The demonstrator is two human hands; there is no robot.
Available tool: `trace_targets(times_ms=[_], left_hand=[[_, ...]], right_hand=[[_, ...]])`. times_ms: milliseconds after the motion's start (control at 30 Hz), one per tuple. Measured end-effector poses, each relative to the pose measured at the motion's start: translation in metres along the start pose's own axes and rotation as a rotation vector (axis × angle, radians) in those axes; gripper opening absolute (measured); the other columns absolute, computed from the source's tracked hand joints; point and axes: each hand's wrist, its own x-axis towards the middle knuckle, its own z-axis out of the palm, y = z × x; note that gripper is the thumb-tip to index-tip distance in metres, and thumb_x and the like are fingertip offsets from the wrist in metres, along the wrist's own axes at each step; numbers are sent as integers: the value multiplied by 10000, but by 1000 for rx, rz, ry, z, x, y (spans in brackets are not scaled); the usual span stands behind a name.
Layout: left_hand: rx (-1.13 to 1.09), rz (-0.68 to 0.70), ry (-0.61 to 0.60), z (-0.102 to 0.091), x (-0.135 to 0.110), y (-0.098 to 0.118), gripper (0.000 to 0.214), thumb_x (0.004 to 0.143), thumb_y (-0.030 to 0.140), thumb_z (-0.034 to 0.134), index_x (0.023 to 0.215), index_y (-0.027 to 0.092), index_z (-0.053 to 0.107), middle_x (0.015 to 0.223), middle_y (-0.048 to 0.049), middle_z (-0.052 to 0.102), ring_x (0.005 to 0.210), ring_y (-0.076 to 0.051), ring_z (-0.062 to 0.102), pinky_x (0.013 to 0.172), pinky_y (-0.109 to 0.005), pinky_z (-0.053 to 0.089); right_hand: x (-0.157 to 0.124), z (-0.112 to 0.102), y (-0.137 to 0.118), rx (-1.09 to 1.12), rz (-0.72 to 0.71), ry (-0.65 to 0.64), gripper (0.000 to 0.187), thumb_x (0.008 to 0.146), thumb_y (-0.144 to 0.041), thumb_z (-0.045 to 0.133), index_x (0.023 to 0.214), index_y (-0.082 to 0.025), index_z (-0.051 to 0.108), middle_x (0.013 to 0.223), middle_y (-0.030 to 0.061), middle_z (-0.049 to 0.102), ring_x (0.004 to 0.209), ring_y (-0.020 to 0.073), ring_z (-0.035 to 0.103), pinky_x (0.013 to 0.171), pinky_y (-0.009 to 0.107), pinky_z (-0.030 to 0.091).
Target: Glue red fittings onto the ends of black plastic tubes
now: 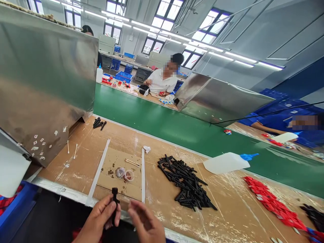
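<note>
My left hand (100,217) grips a small black plastic part (115,199), holding it upright at the near edge of the cardboard-covered bench (227,209). My right hand (146,221) sits just to its right, fingers loosely curled and blurred, holding nothing that I can see. A pile of several similar black parts (186,182) lies on the bench ahead and to the right. Two small rolls of clear tape (125,173) rest just beyond my hands.
A white glue bottle with a blue tip (227,162) lies beside the green conveyor belt (177,125). Red parts (274,204) spread at the right. Metal shields (43,77) stand left and across. Two people sit across the belt, one of them (163,79) opposite. A blue bin (15,209) sits lower left.
</note>
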Motion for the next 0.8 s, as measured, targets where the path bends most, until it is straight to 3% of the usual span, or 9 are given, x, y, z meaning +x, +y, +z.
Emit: trace_targets(times_ms=[100, 200, 367, 500, 667, 800], left_hand=[[-400, -122, -85, -2, 7, 1, 321, 804, 465, 716, 810, 162, 613, 521, 77, 362, 467, -67, 270, 450, -199, 195], [-588, -158, -190, -4, 14, 3, 253, 826, 380, 690, 777, 150, 597, 530, 86, 291, 453, -56, 223, 431, -195, 170], [-613, -157, -190, -9, 21, 1, 247, 857, 364, 651, 774, 143, 575, 536, 88, 278, 453, -51, 218, 436, -191, 170], [-594, -184, -188, -10, 21, 3, 250, 869, 373, 637, 787, 150, 560, 537, 88, 280, 463, -58, 240, 449, -200, 172], [-559, -206, -163, -9, 21, 5, 266, 858, 394, 651, 792, 157, 551, 539, 88, 282, 465, -59, 238, 458, -213, 159], [-533, -214, -137, -7, 22, 4, 263, 848, 396, 649, 785, 163, 543, 538, 89, 272, 462, -59, 231, 462, -218, 151]], right_hand=[[42, -14, -18, -314, -211, 130, 384, 825, -517, 675, 1036, -201, 726, 1047, 86, 721, 941, 235, 679, 862, 348, 544], [70, -15, -26, -451, -332, 95, 366, 887, -491, 608, 1074, -196, 717, 1057, 81, 709, 868, 205, 670, 806, 327, 538], [78, -3, -28, -471, -421, 14, 231, 926, -400, 597, 984, -212, 718, 975, 34, 701, 878, 164, 644, 780, 259, 504], [75, 0, -32, -525, -517, 0, 131, 936, -326, 605, 950, -218, 679, 911, -1, 663, 761, 123, 595, 707, 230, 470], [71, -2, -39, -575, -650, 121, 80, 927, -270, 621, 954, -202, 651, 899, 10, 632, 762, 125, 565, 729, 232, 455], [70, -4, -41, -566, -659, 194, 93, 926, -278, 617, 932, -194, 654, 877, 14, 627, 763, 130, 568, 732, 232, 454]])
